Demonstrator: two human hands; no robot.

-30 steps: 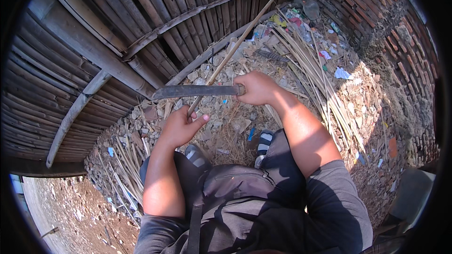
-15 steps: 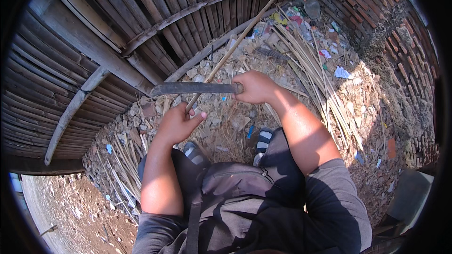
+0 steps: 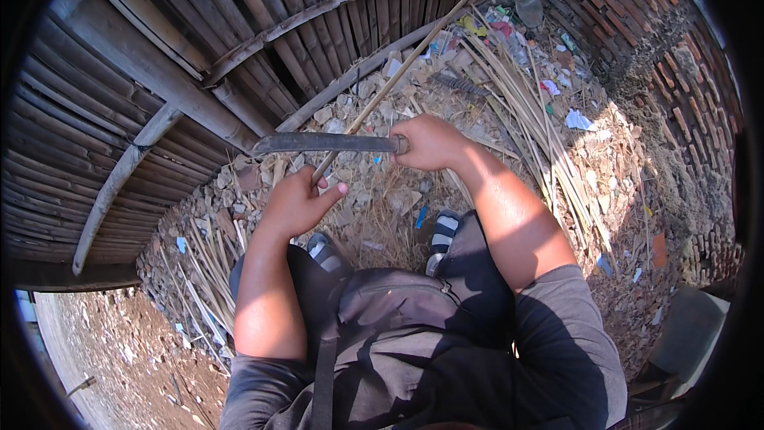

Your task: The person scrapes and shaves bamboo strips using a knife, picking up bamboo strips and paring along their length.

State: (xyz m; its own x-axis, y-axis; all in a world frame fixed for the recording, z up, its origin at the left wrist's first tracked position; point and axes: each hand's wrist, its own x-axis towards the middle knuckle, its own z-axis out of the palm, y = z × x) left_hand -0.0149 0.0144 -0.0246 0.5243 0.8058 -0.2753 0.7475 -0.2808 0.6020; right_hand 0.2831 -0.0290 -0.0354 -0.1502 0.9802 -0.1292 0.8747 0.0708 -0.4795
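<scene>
One machete (image 3: 326,142), I see, is clamped in the right hand (image 3: 430,142); just beyond the left hand (image 3: 293,203), the one bamboo strip (image 3: 394,82) it grips crosses underneath.

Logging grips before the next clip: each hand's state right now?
Left hand: holding a long stick, fingers curled, thumb extended.
Right hand: closed, holding a machete by its handle.

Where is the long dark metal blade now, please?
Left of centre in the head view, the blade extends left from the right grip, crossing the slender tan stick.
</scene>
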